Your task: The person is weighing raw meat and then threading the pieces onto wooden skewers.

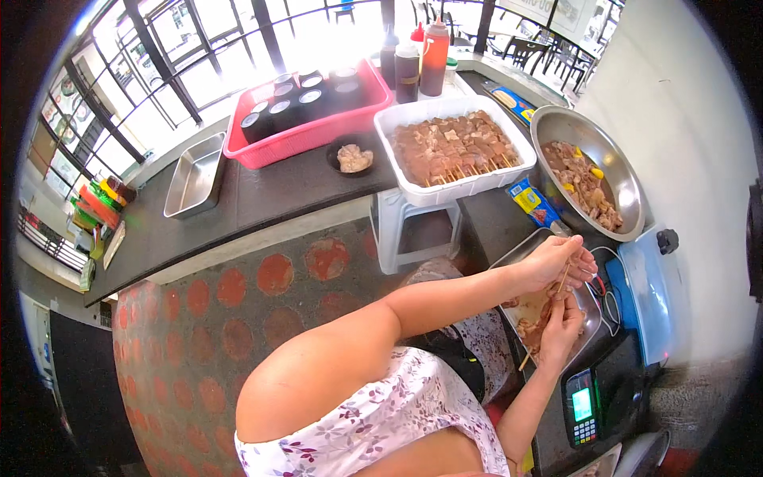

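Both my hands work close together over a metal tray [583, 341] holding loose meat pieces. My left hand [554, 262] is uppermost, its fingers closed around the upper end of a thin wooden skewer [524, 360]. Lower down, my right hand [563, 328] grips raw marinated meat [546, 315] on that stick. The skewer slants, its lower end sticking out below the meat. My fingers partly hide both meat and stick.
Beyond the tray stand a steel bowl [626, 203] of marinated meat and a white tub [411, 194] of skewered meat. A card terminal [581, 405] lies near my right forearm. Further off are a pink basket [298, 143] of dark containers, sauce bottles [434, 59] and an empty steel pan [194, 179].
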### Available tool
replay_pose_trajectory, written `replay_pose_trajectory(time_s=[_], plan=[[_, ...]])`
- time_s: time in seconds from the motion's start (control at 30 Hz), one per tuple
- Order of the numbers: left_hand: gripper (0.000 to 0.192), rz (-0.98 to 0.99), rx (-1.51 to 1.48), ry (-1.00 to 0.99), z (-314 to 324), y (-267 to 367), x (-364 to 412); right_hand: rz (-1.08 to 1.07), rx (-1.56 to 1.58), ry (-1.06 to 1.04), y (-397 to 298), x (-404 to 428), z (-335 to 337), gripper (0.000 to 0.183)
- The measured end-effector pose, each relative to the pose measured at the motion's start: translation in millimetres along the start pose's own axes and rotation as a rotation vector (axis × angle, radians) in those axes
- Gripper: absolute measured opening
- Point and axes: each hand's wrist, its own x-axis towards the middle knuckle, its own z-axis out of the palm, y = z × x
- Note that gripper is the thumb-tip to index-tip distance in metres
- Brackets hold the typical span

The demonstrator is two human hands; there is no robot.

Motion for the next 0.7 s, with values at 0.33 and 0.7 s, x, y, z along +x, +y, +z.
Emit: replay_pose_trajectory(time_s=[0.33,0.7], plan=[[0.040,0.004,0.161,0.058,9.7,-0.2,-8.7,-0.272,-0.565,0.312,-17.5,-6.7,12.2,0.020],[0.034,0.017,0.206,-0.073,6.5,-36.5,-11.5,-0.204,-0.128,0.284,-9.9,-7.6,5.9,0.017]])
